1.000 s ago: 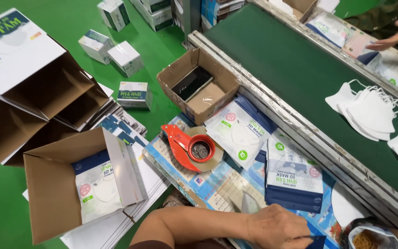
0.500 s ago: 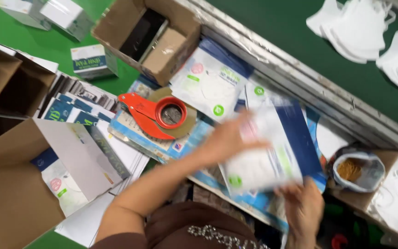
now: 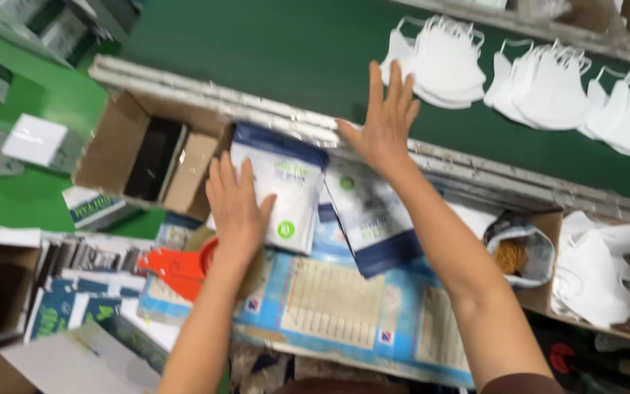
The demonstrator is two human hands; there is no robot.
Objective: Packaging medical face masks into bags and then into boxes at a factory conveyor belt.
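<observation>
Over the desk (image 3: 344, 314), covered with a pale blue printed sheet, the left hand (image 3: 236, 208) lies flat with fingers spread on a white and dark blue mask pouch (image 3: 282, 193), its grip released and pressing rather than clutching; the pouch sits just below the metal rail (image 3: 475, 164) that edges the dark green conveyor belt (image 3: 271, 58). Further right, the right hand (image 3: 386, 120) is raised open-palmed, fingers splayed, reaching across the rail toward a stack of white face masks (image 3: 439, 69) on the belt, holding nothing and not yet touching them. Between the two forearms a second pouch (image 3: 370, 219) lies tilted on the blue sheet, beside the first. Under the left wrist an orange tape dispenser (image 3: 180, 266) rests on the desk, partly hidden by the arm. To the left of the first pouch stands an open cardboard box (image 3: 122, 138) with a black item inside. More white masks (image 3: 548, 80) lie in stacks farther along the belt, and another heap of masks (image 3: 596, 273) fills a cardboard tray at the right, next to a small open bag (image 3: 526, 252) with brownish contents.
</observation>
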